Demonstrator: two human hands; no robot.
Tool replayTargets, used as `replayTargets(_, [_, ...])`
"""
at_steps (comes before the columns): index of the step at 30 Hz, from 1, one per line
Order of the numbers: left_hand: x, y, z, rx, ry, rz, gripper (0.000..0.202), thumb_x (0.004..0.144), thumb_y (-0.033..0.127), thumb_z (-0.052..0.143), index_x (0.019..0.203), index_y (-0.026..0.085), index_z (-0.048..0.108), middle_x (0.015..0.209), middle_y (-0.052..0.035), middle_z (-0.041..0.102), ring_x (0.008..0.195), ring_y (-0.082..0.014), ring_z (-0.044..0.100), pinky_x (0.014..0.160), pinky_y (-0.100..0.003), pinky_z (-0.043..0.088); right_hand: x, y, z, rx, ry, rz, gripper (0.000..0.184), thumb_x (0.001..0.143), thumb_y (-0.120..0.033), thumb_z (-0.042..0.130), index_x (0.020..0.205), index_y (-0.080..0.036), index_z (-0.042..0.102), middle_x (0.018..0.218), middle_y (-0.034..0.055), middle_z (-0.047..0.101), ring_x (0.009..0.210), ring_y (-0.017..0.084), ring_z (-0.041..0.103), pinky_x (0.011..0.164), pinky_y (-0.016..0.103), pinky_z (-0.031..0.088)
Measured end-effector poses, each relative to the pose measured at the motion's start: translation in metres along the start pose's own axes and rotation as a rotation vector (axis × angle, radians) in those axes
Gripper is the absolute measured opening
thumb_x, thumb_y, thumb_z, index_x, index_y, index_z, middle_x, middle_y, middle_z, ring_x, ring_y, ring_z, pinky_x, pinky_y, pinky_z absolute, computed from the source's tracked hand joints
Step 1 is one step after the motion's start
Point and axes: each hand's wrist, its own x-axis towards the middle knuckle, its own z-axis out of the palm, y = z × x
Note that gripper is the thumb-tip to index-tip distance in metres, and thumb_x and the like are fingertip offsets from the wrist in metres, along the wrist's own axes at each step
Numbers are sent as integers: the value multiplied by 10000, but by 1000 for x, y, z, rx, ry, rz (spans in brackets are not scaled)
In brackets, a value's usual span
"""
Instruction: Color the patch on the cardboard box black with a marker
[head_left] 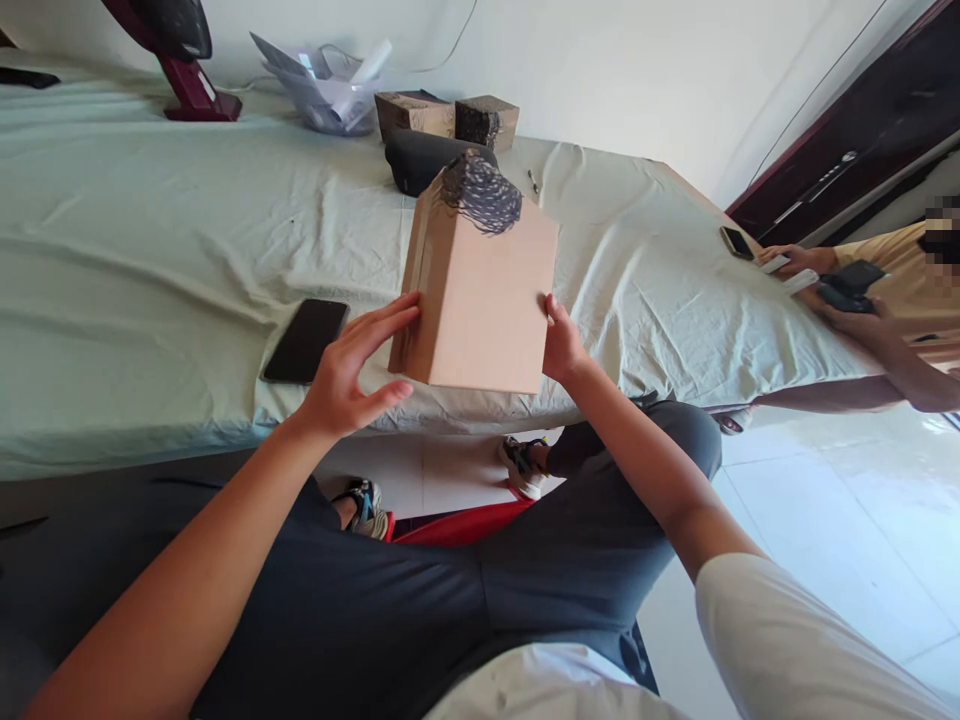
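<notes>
A brown cardboard box [491, 300] stands at the table's near edge, tilted a little, with black scribble-like marks on its top end. On its right edge my right hand [562, 342] is closed, the thumb at the front face and the other fingers mostly hidden. My left hand [358, 365] is open at the box's left side, its fingers stretched out with the tips at the cardboard and the thumb held apart below. Just left of that hand a black smartphone [306, 341] lies flat on the cloth. Behind the box rests a black case [420, 160].
Two smaller marked boxes [415, 115] and a clear plastic bowl [330, 100] of papers stand by the wall. A dark red stand [196, 92] is further left. At the right, another person's hands [855, 315] hold a dark device, near a second phone [736, 243].
</notes>
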Motion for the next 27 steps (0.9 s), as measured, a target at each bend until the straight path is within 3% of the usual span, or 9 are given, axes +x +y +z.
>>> replayTargets(3, [-3,-11,2,-111,50,-193,996,958,814,759,1778,311,501,1689,-179,664,1568,-383,652,1319,-561,527,-4,-10,-4,165,-140,75,1028,819,-1073,564,1485,-308,736,1597,114,751,1547,455,663,1198,708,618])
replayTargets(5, [-4,-18,8,-107,90,-297,1086,850,836,841,1758,347,504,1623,-176,674,1487,-395,696,1200,-541,624,-7,-16,-7,98,-174,-1,1039,812,-960,749,1636,-340,625,1695,97,680,1497,437,696,1168,649,653])
replayTargets(9, [-3,-20,20,69,159,-388,671,855,607,915,1410,274,739,1440,-159,693,1352,-378,723,1083,-522,686,-11,-23,-10,-221,-205,-155,1315,677,-730,1012,1796,-340,442,1855,144,494,1366,427,726,1166,630,656])
replayTargets(11, [-3,-19,22,33,143,-418,622,847,606,925,1335,267,742,1380,-156,704,1292,-373,742,1071,-535,691,-12,-22,-11,-302,-169,-193,1371,665,-700,1020,1825,-327,392,1928,152,358,1403,444,689,1194,643,637])
replayTargets(13, [-3,-17,19,-98,97,-443,765,809,690,935,1416,287,700,1412,-166,702,1275,-382,757,1060,-559,691,-12,-19,-11,-339,-132,-215,1406,662,-672,1015,1847,-322,343,1964,137,263,1487,469,630,1240,660,604])
replayTargets(15, [-3,-15,14,-257,43,-466,858,844,810,845,1515,314,648,1489,-180,695,1333,-404,747,1069,-581,683,-11,-14,-12,-367,-116,-229,1424,662,-637,1011,1859,-311,312,1947,140,295,1549,488,577,1289,687,560])
replayTargets(18, [-1,-14,8,-388,-6,-531,751,964,828,677,1535,342,634,1533,-161,703,1413,-408,717,1090,-576,668,-9,-9,-13,-406,-123,-254,1473,636,-625,1027,1866,-295,285,1921,153,328,1610,522,509,1337,739,500])
replayTargets(23, [3,-10,13,-158,113,-539,500,983,574,673,1404,305,679,1385,-104,773,1372,-370,705,1214,-555,573,-9,-3,-10,-460,-127,-308,1570,598,-703,1059,1877,-302,242,1965,141,191,1751,560,259,1332,770,491])
replayTargets(27, [9,1,15,-8,74,-573,416,1007,495,627,1323,247,734,1251,-102,808,1304,-366,702,1190,-511,564,-6,9,-11,-497,-116,-377,1598,672,-785,996,1904,-272,116,1943,191,186,1764,557,203,1267,754,553])
